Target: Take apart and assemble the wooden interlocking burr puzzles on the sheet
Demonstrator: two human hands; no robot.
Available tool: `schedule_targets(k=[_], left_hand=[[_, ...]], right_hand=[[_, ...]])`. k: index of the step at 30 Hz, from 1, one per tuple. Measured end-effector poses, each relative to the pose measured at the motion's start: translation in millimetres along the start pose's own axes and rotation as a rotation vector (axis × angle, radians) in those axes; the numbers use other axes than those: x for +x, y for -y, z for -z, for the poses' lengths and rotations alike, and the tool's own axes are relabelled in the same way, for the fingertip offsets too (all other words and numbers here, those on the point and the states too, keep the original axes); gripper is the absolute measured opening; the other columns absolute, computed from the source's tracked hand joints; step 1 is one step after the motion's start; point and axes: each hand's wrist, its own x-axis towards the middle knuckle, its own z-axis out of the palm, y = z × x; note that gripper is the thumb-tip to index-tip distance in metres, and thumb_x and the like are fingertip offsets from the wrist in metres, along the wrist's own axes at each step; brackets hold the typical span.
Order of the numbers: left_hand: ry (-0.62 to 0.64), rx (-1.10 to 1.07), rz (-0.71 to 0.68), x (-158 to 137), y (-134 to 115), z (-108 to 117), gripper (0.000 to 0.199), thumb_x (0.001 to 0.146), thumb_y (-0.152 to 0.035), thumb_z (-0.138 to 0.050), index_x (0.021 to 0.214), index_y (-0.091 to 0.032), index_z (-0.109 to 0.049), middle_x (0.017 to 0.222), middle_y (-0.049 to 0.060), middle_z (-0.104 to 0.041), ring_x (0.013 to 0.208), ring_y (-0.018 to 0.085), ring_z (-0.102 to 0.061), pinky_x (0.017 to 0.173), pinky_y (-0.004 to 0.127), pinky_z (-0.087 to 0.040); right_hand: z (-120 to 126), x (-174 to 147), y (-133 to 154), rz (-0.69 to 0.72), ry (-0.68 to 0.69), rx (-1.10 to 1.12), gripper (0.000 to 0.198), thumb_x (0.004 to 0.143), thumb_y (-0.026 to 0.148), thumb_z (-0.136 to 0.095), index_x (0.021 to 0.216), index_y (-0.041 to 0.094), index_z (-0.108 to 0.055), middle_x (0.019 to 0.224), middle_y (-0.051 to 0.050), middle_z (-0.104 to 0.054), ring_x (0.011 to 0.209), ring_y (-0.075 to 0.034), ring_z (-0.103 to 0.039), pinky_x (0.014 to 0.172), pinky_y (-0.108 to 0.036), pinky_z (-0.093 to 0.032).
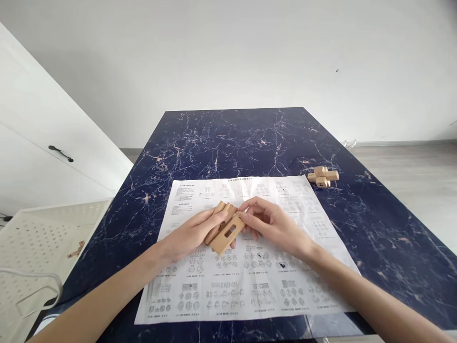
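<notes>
Over a printed sheet of puzzle diagrams (228, 281), my left hand (194, 231) is closed around a few wooden puzzle pieces (216, 220), its thumb lying on top of them. The nearest of these, a flat wooden piece with an oval slot (228, 234), slants down to the left. My right hand (266, 220) pinches the upper right end of that slotted piece between thumb and fingers. How the pieces fit against each other is partly hidden by my fingers.
An interlocked wooden block puzzle (323, 176) stands on the dark blue marbled table (228, 143), right of the sheet. At the left are a white perforated cart (46, 224) with a small wooden piece (76, 250) in it, a white cable (32, 272) and a white cabinet (53, 124).
</notes>
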Motion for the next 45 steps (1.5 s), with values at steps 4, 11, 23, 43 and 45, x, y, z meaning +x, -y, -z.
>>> schedule_targets(k=[4, 11, 23, 43, 45], left_hand=[[-0.069, -0.122, 0.034, 4, 2, 5, 0.047, 0.105, -0.062, -0.059, 0.136, -0.029, -0.073, 0.130, 0.011, -0.079, 0.120, 0.032, -0.076, 0.098, 0.046, -0.064], [-0.308, -0.021, -0.063, 7, 1, 11, 0.046, 0.109, -0.057, -0.053, 0.143, -0.032, -0.070, 0.141, 0.010, -0.076, 0.134, 0.035, -0.070, 0.104, 0.054, -0.064], [-0.423, 0.041, -0.172, 8, -3, 20, 0.058, 0.112, -0.060, -0.034, 0.152, -0.027, -0.060, 0.157, 0.013, -0.064, 0.144, 0.037, -0.063, 0.113, 0.059, -0.059], [-0.407, 1.098, -0.524, 9, 22, -1, 0.019, 0.105, -0.041, -0.065, 0.102, -0.024, -0.058, 0.136, 0.012, -0.062, 0.145, 0.036, -0.045, 0.115, 0.057, -0.050], [-0.407, 1.089, -0.550, 9, 22, -2, 0.013, 0.106, -0.036, -0.064, 0.104, -0.025, -0.058, 0.125, 0.009, -0.068, 0.135, 0.033, -0.054, 0.112, 0.055, -0.051]], right_hand=[[5, 1, 3, -0.057, -0.118, 0.126, 0.026, 0.098, 0.047, -0.072, 0.112, 0.024, -0.070, 0.066, 0.005, -0.059, 0.057, -0.014, -0.050, 0.055, -0.031, -0.036], [12, 5, -2, -0.131, -0.314, 0.431, 0.029, 0.089, 0.044, -0.076, 0.107, 0.021, -0.078, 0.065, 0.005, -0.049, 0.054, -0.012, -0.037, 0.052, -0.031, -0.026], [18, 7, -2, -0.142, -0.328, 0.605, 0.028, 0.087, 0.043, -0.080, 0.102, 0.020, -0.075, 0.070, 0.005, -0.046, 0.055, -0.011, -0.034, 0.049, -0.029, -0.026], [15, 8, -2, -0.071, -0.271, 0.552, 0.032, 0.093, 0.043, -0.078, 0.120, 0.025, -0.079, 0.083, 0.002, -0.057, 0.059, -0.010, -0.042, 0.049, -0.028, -0.030], [15, 7, 0, -0.069, -0.262, 0.532, 0.033, 0.094, 0.045, -0.078, 0.122, 0.027, -0.077, 0.089, 0.001, -0.060, 0.059, -0.010, -0.043, 0.049, -0.027, -0.031]])
